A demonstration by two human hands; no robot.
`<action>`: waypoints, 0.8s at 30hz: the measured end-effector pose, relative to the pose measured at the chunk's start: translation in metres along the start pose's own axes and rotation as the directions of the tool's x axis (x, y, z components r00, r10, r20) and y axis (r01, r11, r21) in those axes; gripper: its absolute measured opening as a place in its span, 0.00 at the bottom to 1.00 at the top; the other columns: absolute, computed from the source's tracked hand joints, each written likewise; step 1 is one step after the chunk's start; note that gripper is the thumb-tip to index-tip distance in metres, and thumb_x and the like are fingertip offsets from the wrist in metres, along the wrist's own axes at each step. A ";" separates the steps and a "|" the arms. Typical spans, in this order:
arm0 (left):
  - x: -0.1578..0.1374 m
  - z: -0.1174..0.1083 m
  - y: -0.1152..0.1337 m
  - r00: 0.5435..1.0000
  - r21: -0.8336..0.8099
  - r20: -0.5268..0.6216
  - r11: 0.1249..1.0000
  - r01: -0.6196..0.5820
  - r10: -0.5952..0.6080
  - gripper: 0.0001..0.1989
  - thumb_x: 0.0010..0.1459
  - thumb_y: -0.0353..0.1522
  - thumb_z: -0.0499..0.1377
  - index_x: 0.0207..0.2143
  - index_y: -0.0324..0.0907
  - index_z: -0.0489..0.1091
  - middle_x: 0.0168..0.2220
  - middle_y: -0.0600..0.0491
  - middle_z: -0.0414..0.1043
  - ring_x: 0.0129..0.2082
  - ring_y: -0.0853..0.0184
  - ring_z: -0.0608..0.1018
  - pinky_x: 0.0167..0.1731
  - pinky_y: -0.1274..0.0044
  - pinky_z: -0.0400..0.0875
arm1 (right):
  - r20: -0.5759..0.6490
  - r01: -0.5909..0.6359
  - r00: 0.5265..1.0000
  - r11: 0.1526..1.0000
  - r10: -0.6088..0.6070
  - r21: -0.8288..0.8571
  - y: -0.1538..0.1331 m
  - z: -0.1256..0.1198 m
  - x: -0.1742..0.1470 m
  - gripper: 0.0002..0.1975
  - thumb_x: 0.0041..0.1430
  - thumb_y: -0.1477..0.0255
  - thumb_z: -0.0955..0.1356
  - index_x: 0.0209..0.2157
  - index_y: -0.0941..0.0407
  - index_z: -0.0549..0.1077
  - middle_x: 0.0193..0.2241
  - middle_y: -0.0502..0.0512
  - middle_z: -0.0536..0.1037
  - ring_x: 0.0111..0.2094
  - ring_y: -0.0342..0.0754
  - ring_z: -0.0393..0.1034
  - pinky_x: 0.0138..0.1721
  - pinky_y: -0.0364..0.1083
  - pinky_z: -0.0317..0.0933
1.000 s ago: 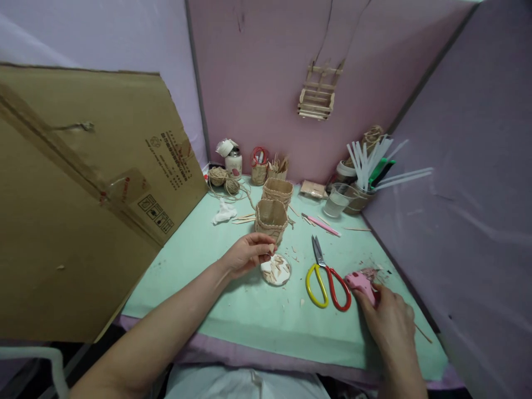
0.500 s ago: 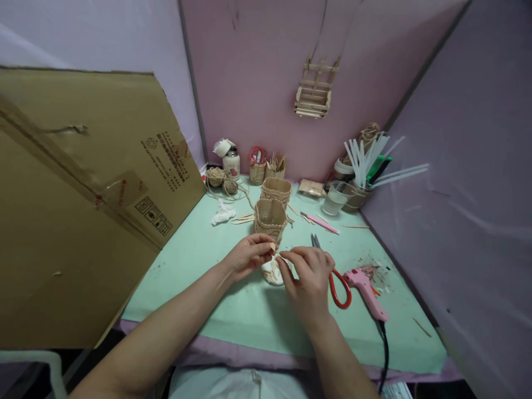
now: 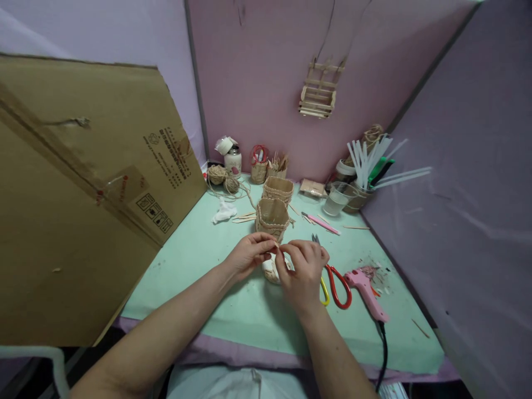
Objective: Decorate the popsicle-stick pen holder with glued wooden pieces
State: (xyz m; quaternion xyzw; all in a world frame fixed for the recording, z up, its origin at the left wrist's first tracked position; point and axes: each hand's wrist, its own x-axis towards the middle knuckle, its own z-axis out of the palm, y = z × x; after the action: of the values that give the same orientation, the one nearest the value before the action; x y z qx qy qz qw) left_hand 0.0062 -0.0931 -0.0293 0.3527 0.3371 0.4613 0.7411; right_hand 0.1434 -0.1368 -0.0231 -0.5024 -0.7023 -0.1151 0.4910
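Observation:
My left hand [image 3: 250,256] pinches a small pale piece [image 3: 276,244], perhaps wood, between thumb and fingers. Meeting it from the right, my right hand [image 3: 302,266] has its thumb and index finger closed at the same piece; the fingers hide most of it. Beneath the hands lies a round white lid-like dish [image 3: 270,269] with pale bits on it, partly covered by my right hand. Just beyond the fingertips stands a woven-looking tan basket [image 3: 272,216], with a second similar basket [image 3: 278,188] behind it.
Red-handled scissors [image 3: 339,288] and a pink glue gun [image 3: 368,291] lie to the right. A pink craft knife [image 3: 322,223] rests farther back. Twine balls [image 3: 218,174], a clear cup [image 3: 336,199] and white glue sticks [image 3: 366,160] line the rear. A cardboard sheet [image 3: 91,210] leans at left.
My right hand has moved slightly left, so its fingertips now meet those of my left hand at the small piece. A yellow scissor handle has come into sight beside it.

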 end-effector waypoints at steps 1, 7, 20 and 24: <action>0.000 -0.001 0.000 1.000 0.048 -0.005 0.999 -0.004 0.004 0.15 0.42 0.37 0.71 0.30 0.38 0.74 0.28 0.53 0.74 0.28 0.72 0.74 0.30 0.80 0.64 | -0.016 -0.026 1.000 0.999 0.027 0.025 0.002 0.001 0.000 0.02 0.58 0.72 0.68 0.31 0.53 0.73 0.30 0.51 0.75 0.37 0.50 0.66 0.43 0.53 0.52; -0.007 -0.003 0.015 0.899 0.688 0.020 0.646 -0.330 0.438 0.11 0.56 0.40 0.60 0.31 0.40 0.73 0.26 0.52 0.72 0.25 0.69 0.70 0.28 0.76 0.63 | 0.048 -0.404 0.906 0.825 0.421 0.395 0.024 0.005 -0.003 0.05 0.56 0.70 0.68 0.27 0.54 0.71 0.29 0.51 0.73 0.35 0.48 0.66 0.38 0.48 0.58; 0.033 0.001 0.057 0.847 0.917 0.383 -0.045 -0.396 0.368 0.06 0.55 0.32 0.58 0.28 0.44 0.74 0.39 0.48 0.75 0.49 0.56 0.71 0.57 0.61 0.46 | 0.301 -0.678 0.701 0.472 0.647 0.563 0.042 0.016 -0.007 0.11 0.50 0.62 0.70 0.27 0.55 0.74 0.29 0.52 0.74 0.33 0.48 0.64 0.37 0.47 0.58; 0.035 0.001 0.061 0.833 0.955 0.250 0.017 -0.297 0.493 0.10 0.57 0.34 0.55 0.27 0.43 0.73 0.33 0.50 0.76 0.41 0.60 0.74 0.51 0.67 0.55 | 0.305 -0.676 0.706 0.479 0.639 0.561 0.040 0.013 0.008 0.11 0.50 0.62 0.71 0.26 0.55 0.74 0.28 0.51 0.73 0.32 0.47 0.63 0.37 0.47 0.58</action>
State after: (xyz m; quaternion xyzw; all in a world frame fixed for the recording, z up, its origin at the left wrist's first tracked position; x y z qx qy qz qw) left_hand -0.0079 -0.0413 0.0158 0.7855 0.4940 0.3437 0.1444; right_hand 0.1687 -0.1043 -0.0362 -0.5376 -0.4635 0.3397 0.6171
